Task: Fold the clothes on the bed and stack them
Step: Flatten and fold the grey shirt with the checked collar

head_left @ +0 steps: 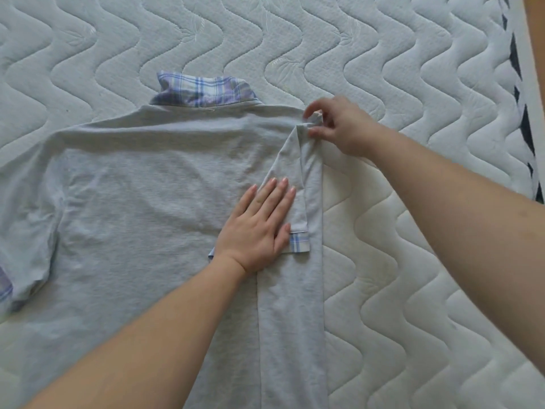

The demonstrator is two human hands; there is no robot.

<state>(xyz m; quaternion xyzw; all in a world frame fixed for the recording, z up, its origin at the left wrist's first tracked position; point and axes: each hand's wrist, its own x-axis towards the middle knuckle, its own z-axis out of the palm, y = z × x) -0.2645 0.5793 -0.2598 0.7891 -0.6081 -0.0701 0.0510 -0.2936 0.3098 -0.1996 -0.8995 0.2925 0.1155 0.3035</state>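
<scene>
We see a grey polo shirt (141, 184) lying back-side up on the bed (383, 69), spread across a white quilted mattress with a wavy stitched pattern, its plaid collar (203, 90) pointing away from us. The shirt's right side is folded inward along a straight vertical edge, and the right sleeve (295, 202) lies turned back over the body of the shirt, its plaid cuff (299, 242) facing toward us. Our left hand (259, 228) lies flat on that folded sleeve with the fingers straight and close together, palm pressing the fabric down just beside the cuff – it holds nothing, only presses. Our right hand (339, 125) reaches to the shoulder corner of the fold, where its thumb and forefinger pinch a small bunch of grey cloth at the top of the sleeve – the other fingers are loosely curled. The shirt's left sleeve (26, 231) still lies spread out at the left edge of the view, unfolded, with a bit of plaid trim showing at its end. A dark patterned border (522, 113) runs along the far right edge of the mattress
</scene>
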